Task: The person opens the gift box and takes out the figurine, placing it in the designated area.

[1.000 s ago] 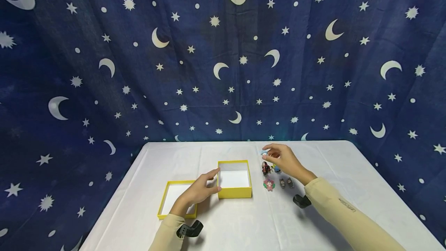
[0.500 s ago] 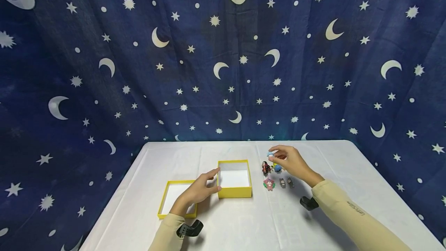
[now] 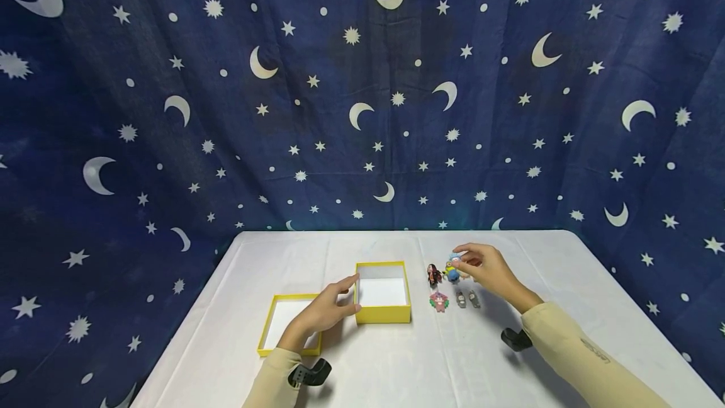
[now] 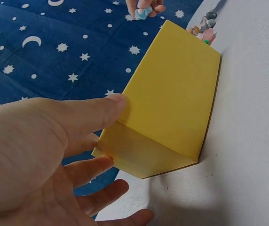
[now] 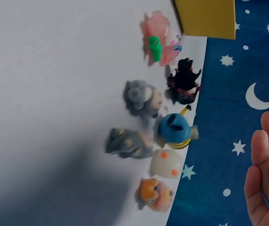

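Note:
My left hand (image 3: 324, 308) rests against the left side of a yellow box (image 3: 383, 315) with a white inside. In the left wrist view the thumb lies on the box's edge and the other fingers are spread, fairly straight. Further right, my right hand (image 3: 488, 267) pinches a small light-blue figurine (image 4: 143, 12) above the table. Below it stand a yellow-and-blue figurine (image 3: 452, 272) and a dark red-and-black figurine (image 3: 433, 276). Nearer to me are a pink figurine (image 3: 438, 301) and two grey figurines (image 5: 142, 98). The held figurine is partly cut off in the right wrist view.
A shallow yellow-rimmed lid (image 3: 263, 332) lies left of the box, partly behind my left hand. The right wrist view also shows a whitish figurine with orange spots (image 5: 166, 163) and an orange figurine (image 5: 154, 193). A starry blue curtain (image 3: 362, 112) hangs behind the white-covered table (image 3: 408, 370).
My right hand has moved right and slightly nearer, carrying the light-blue figurine from beyond the dark figurine to above the yellow-and-blue one. My left hand and the box have stayed in place.

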### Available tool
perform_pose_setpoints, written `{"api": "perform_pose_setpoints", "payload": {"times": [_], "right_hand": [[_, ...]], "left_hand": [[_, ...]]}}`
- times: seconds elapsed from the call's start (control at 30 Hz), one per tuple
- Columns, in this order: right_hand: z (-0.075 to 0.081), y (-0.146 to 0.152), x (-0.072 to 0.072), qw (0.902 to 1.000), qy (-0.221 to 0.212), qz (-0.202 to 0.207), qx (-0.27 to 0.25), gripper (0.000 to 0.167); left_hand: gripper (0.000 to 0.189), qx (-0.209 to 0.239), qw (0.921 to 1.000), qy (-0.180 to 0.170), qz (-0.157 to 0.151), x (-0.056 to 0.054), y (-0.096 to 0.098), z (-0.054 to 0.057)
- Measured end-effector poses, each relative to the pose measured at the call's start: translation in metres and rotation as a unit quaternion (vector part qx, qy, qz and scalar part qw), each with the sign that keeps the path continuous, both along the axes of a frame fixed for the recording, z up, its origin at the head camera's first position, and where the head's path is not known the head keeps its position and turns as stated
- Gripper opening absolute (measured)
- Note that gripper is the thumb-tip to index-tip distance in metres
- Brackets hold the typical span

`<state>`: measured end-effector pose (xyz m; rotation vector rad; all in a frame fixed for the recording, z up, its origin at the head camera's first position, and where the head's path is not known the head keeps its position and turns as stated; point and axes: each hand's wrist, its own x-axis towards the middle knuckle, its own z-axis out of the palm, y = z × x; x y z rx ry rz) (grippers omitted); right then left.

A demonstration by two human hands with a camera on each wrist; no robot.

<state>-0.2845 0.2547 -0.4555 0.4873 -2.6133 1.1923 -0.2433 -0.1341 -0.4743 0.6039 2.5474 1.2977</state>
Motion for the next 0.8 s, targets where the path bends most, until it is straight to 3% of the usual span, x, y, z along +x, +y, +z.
{"api": "perform_pose_setpoints", "payload": {"times": [0.3,0.8], "right_hand": [[-0.011,0.018,0.005,0.9997,-0.022,-0.002,-0.008,0.030],[-0.027,0.042,0.009,0.9996,-0.015,-0.024,0.008,0.033]], "left_hand": [[0.069,0.004,1.0000,0.005,-0.001,0.001,0.000,0.000],[0.070,0.001,1.0000,-0.001,-0.001,0.000,0.001,0.000]]}}
